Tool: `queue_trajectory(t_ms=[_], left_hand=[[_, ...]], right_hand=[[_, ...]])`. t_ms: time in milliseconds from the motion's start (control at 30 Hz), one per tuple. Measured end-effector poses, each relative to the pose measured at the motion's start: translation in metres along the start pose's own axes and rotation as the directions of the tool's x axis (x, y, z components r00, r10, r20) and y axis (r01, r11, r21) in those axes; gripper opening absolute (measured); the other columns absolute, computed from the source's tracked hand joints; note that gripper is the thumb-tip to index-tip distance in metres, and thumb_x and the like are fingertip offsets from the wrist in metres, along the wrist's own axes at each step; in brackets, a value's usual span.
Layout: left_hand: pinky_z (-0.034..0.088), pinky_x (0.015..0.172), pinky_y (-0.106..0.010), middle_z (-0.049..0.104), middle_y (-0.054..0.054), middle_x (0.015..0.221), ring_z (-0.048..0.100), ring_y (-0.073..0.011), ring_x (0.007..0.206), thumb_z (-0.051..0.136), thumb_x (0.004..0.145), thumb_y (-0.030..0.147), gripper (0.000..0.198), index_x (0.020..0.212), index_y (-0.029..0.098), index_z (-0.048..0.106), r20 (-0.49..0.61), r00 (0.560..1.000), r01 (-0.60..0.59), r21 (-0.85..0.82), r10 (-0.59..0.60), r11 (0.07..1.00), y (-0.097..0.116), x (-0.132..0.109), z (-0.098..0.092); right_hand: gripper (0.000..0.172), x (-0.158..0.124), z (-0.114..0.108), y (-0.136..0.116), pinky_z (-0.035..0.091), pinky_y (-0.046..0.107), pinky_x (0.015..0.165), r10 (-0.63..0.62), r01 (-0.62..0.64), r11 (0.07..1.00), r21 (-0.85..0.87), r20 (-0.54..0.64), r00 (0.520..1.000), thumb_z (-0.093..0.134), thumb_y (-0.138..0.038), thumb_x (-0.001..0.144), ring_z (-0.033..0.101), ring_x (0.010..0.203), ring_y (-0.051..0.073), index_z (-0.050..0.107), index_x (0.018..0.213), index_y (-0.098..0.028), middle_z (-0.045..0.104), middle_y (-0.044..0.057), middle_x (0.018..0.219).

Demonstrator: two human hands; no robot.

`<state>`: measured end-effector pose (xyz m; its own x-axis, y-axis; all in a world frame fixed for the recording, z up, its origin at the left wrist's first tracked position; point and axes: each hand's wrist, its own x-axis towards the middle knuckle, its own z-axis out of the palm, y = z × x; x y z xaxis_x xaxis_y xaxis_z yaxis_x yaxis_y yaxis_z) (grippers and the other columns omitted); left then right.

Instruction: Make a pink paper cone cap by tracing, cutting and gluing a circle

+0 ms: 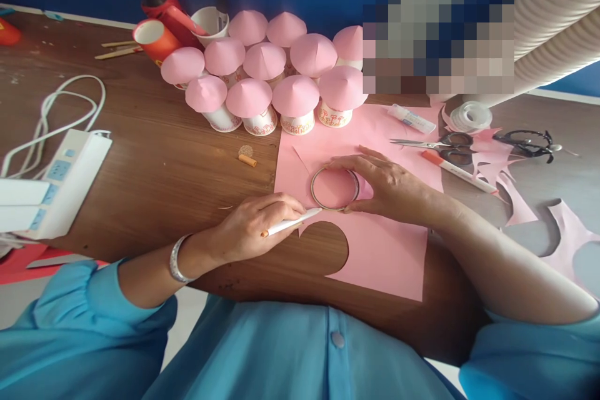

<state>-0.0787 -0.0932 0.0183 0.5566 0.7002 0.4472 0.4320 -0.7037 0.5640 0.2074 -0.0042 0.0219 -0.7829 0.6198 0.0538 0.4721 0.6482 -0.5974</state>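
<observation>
In my left hand (255, 225) is a slim white marker (287, 223) with an orange end, its tip at the lower left edge of a round ring like a tape roll (357, 187). My right hand (391, 186) curves around the right side of that ring, fingers over the top and thumb near the bottom, pressing it flat on a sheet of pink paper (389, 250). A rounded piece is cut out of the sheet's lower left edge. An orange marker cap (247, 160) lies on the table left of the paper.
Several paper cups with pink cone tops (295, 97) stand behind the sheet. Scissors (450, 145), an orange-capped marker (459, 172), a glue bottle (411, 119), clear tape (469, 116), glasses (527, 142) and paper scraps (518, 200) lie right. A power strip (75, 181) sits left.
</observation>
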Motion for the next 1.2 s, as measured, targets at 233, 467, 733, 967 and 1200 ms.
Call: queue_trajectory(t_ms=[233,467,733,967,1200], left_hand=[[0.066,0.085,-0.029,0.08,-0.008,0.1,0.079,-0.0178,0.091,0.071,0.092,0.008,0.022,0.109,0.02,0.064,-0.041,0.999,0.016,0.018,-0.015,1.0,-0.004,-0.005,-0.006],[0.066,0.081,-0.028,0.08,-0.006,0.098,0.078,-0.0171,0.086,0.073,0.09,0.008,0.025,0.11,0.021,0.065,-0.073,0.997,0.031,0.08,-0.025,0.996,-0.006,-0.006,-0.01],[0.066,0.078,-0.025,0.08,-0.005,0.093,0.08,-0.0167,0.085,0.078,0.084,0.005,0.027,0.101,0.02,0.062,-0.194,0.981,0.033,0.146,-0.004,0.989,-0.002,0.0,-0.021],[0.066,0.081,-0.025,0.081,-0.006,0.094,0.08,-0.0183,0.088,0.08,0.082,0.004,0.03,0.102,0.019,0.063,-0.165,0.986,0.007,0.108,0.011,0.994,0.005,0.003,-0.013],[0.068,0.079,-0.029,0.082,-0.004,0.093,0.081,-0.0197,0.085,0.08,0.081,0.007,0.032,0.106,0.022,0.066,-0.143,0.988,-0.052,0.082,0.064,0.995,0.011,0.014,-0.008]], right_hand=[[0.067,-0.001,0.001,0.001,0.052,0.06,0.112,-0.004,0.005,1.0,0.008,-0.015,1.0,0.083,-0.033,0.084,0.062,0.133,0.035,0.053,0.144,-0.032,0.068,0.007,0.14],[0.069,-0.001,0.001,0.001,0.049,0.062,0.115,-0.006,0.006,1.0,0.002,-0.003,1.0,0.083,-0.033,0.084,0.061,0.135,0.036,0.052,0.146,-0.031,0.067,0.007,0.142],[0.067,0.0,0.0,0.0,0.047,0.061,0.118,-0.001,0.001,1.0,0.017,0.002,1.0,0.082,-0.033,0.085,0.06,0.136,0.034,0.053,0.145,-0.032,0.067,0.005,0.142],[0.072,-0.001,0.001,0.003,0.044,0.061,0.12,-0.016,0.016,0.998,0.054,-0.009,1.0,0.083,-0.034,0.084,0.058,0.138,0.035,0.051,0.148,-0.033,0.067,0.006,0.143],[0.075,-0.001,0.0,0.007,0.041,0.058,0.122,-0.039,0.04,0.989,0.143,-0.009,0.999,0.084,-0.041,0.083,0.053,0.143,0.033,0.051,0.149,-0.03,0.061,0.01,0.149]])
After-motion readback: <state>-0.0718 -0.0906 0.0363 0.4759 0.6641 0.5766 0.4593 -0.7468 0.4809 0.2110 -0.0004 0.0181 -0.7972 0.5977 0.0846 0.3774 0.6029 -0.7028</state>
